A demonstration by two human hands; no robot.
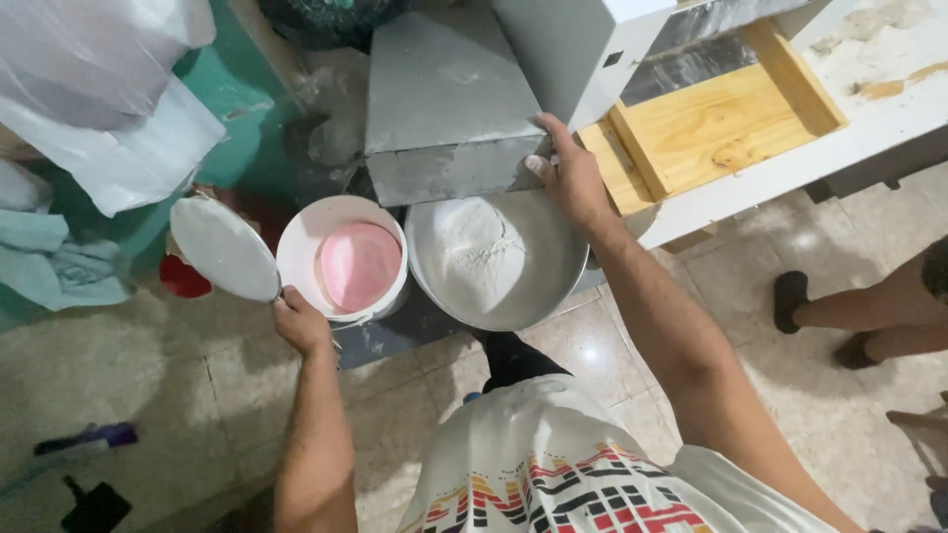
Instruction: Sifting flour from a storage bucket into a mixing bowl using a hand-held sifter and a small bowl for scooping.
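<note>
My left hand [299,323] holds a round white lid [224,247] by its edge, tilted up to the left of a white bucket [308,235]. A pink disc-shaped thing [359,265] lies inside the bucket. To the right of the bucket stands a round metal bowl [553,286] with a heap of white flour [472,252] in it. My right hand [567,174] rests on the lower right corner of a grey metal chute [444,99] that slopes down over the bowl.
A white machine body [583,49] with a wooden frame [721,123] stands at the upper right. Another person's feet [790,301] are on the tiled floor at right. Plastic bags [99,89] and cloth lie at the left. A dark tool [94,508] lies at the bottom left.
</note>
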